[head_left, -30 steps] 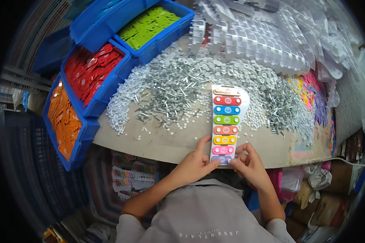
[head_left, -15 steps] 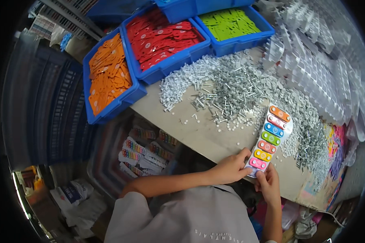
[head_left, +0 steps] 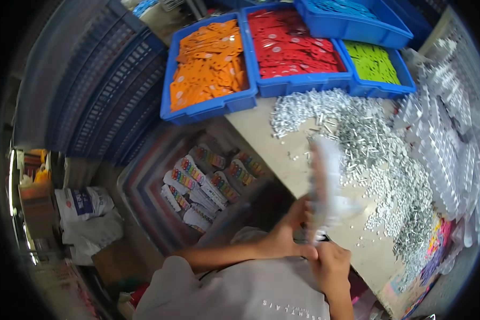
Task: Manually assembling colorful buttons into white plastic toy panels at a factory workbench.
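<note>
A toy xylophone (head_left: pixel 328 186) stands tilted on edge over the table's near side, blurred by motion. Its white side shows, and the coloured bars are nearly hidden along its left edge. My left hand (head_left: pixel 289 236) is closed on its lower left part, the thumb near the bottom end. Below, my right hand (head_left: pixel 332 262) has its fingers curled round the bottom end. Beyond the xylophone, loose metal pins (head_left: pixel 357 125) and small white plastic pieces (head_left: pixel 306 109) lie heaped on the table (head_left: pixel 288 160).
Blue bins hold orange bars (head_left: pixel 208 61), red bars (head_left: pixel 290 45) and green bars (head_left: pixel 370 63). Clear plastic trays (head_left: pixel 437 138) are piled at the right. Left of the table, a large crate (head_left: pixel 149 213) contains several finished xylophones (head_left: pixel 202 181). Stacked blue crates (head_left: pixel 109 90) stand beyond it.
The xylophone has turned from bars facing up to standing on edge. Both hands have come closer to my body with it, still holding its lower end. The view has swung left.
</note>
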`<state>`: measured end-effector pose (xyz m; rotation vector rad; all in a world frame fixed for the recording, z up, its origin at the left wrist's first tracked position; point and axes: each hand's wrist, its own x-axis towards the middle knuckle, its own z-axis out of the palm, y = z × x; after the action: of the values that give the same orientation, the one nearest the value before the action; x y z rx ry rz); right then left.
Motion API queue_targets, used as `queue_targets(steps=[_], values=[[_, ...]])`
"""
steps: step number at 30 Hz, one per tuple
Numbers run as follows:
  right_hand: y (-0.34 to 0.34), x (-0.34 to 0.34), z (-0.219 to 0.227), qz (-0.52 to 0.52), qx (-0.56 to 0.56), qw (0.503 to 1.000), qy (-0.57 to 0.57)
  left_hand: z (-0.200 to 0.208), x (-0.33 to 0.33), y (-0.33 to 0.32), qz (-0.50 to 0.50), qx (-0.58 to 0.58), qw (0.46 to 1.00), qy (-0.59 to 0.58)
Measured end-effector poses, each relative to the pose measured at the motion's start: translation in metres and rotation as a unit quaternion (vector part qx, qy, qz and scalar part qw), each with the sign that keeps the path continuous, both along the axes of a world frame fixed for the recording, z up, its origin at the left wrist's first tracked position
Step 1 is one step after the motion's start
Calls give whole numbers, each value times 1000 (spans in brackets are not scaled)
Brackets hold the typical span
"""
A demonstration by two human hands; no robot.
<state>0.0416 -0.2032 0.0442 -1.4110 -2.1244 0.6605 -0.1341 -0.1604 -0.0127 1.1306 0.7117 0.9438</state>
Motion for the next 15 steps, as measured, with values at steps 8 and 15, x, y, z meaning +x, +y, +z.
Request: queue_targets(steps=[8,15], values=[[20,-23,-39,-29,70,996,39,-138,-125,-35,452,-319,820,146],[13,14,-68,-325,-34,940,101,-409,-245,0,521,-489,699,-26]])
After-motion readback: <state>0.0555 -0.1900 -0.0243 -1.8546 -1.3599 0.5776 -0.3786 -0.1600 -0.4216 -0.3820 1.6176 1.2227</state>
